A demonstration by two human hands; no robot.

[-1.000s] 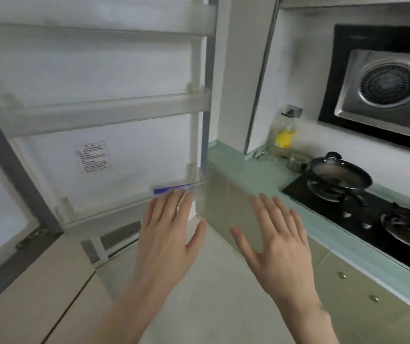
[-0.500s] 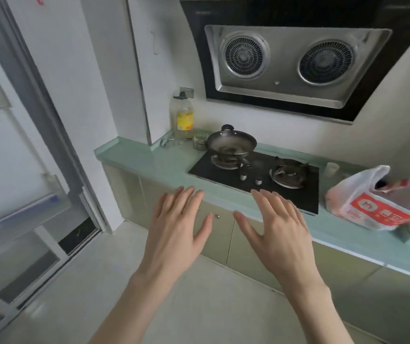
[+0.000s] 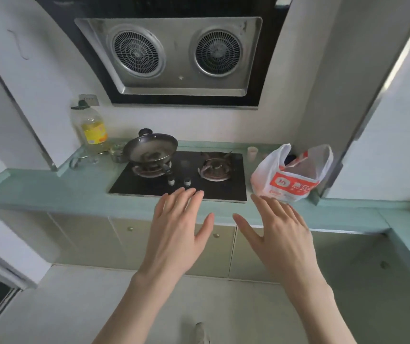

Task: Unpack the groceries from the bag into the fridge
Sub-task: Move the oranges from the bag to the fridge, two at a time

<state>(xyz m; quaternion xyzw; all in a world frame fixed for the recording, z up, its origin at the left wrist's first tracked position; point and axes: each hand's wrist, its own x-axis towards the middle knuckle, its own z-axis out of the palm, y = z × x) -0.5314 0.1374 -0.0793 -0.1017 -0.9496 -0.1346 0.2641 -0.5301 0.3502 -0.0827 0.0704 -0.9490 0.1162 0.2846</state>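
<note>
A white plastic grocery bag with an orange-red logo stands on the green counter, right of the black gas hob. Its mouth gapes open and something dark and something red show inside. My left hand and my right hand are both held out flat, palms down, fingers apart, holding nothing. They hover in front of the counter's edge. The right hand's fingertips are just below and left of the bag, not touching it. The fridge is out of view except a strip at the lower left edge.
A wok with a lid sits on the hob's left burner. A big oil bottle and a small jar stand in the back left corner. A small cup is behind the bag. The extractor hood hangs above. A wall corner rises on the right.
My view has swung right, from the open fridge door to the hob and counter. The bag has come into view and moved toward the middle. Both hands stay open and empty.
</note>
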